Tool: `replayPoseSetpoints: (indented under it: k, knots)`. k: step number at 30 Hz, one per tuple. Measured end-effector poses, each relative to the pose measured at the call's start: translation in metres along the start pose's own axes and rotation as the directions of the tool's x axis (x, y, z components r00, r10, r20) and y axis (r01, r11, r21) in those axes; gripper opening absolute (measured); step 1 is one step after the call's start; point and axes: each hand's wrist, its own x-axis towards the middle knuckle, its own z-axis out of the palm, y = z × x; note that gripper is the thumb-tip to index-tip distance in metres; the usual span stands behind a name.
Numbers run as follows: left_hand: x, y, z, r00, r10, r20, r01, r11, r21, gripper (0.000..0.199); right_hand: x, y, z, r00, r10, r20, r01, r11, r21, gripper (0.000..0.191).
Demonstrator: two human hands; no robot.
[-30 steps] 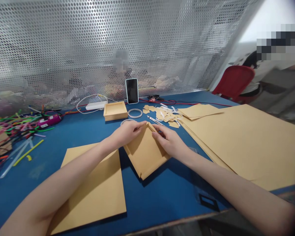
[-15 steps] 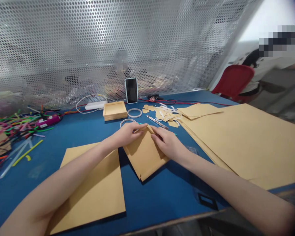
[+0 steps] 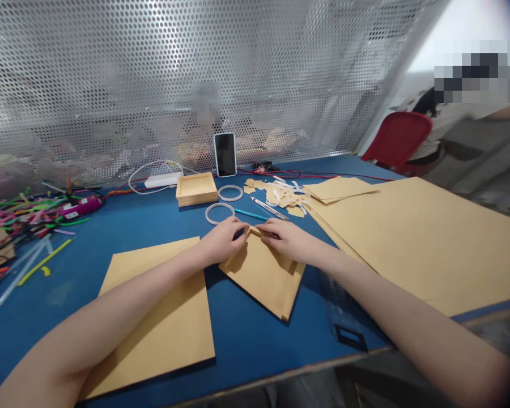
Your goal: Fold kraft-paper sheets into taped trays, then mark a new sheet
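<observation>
A tan kraft paper piece (image 3: 261,277) with turned-up edges is at the middle of the blue table, one corner towards me. My left hand (image 3: 224,241) pinches its far corner from the left, thumb and fingers closed on the folded edge. From the right, my right hand (image 3: 287,241) grips the same corner, fingertips close to those of the left. The fingers partly hide the fold there. Under my left forearm lies a flat tan sheet (image 3: 170,317). Just beyond my hands are a roll of narrow tape (image 3: 220,213), a teal pencil (image 3: 250,213) and a silver craft knife (image 3: 270,208).
Large tan sheets (image 3: 442,238) cover the right side. Behind stand a shallow tan box (image 3: 196,190), another tape roll (image 3: 230,193), paper scraps (image 3: 283,195) and a propped phone (image 3: 225,154). Colourful strips (image 3: 29,226) heap at left. A person (image 3: 433,124) sits beyond a red chair (image 3: 402,139).
The folded paper piece has turned, its near corner swinging to the right. Both hands have come nearer to me and now pinch a different-looking corner of it.
</observation>
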Motion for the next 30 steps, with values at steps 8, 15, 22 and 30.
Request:
replayPoseSetpoints:
  k: [8,15,22,30]
  knots:
    - [-0.009,0.005,0.017,0.999,0.039,-0.035,-0.038,0.998,0.041,0.043,0.002,-0.002,0.010,0.998,-0.050,0.028,0.049,0.999,0.019,0.022]
    - [-0.009,0.010,0.011,0.989,-0.149,-0.011,0.148,0.976,0.162,0.055,0.004,-0.006,0.007,0.999,-0.039,0.034,0.037,0.998,0.049,0.028]
    - [-0.022,0.037,0.014,0.958,-0.283,0.036,0.263,0.925,0.276,0.056,0.004,-0.005,0.008,1.000,-0.018,0.011,0.016,0.993,0.117,0.031]
    - [-0.024,0.039,0.019,0.950,-0.307,0.060,0.285,0.928,0.239,0.056,0.004,-0.002,0.012,0.999,-0.017,-0.033,0.022,0.985,0.170,0.027]
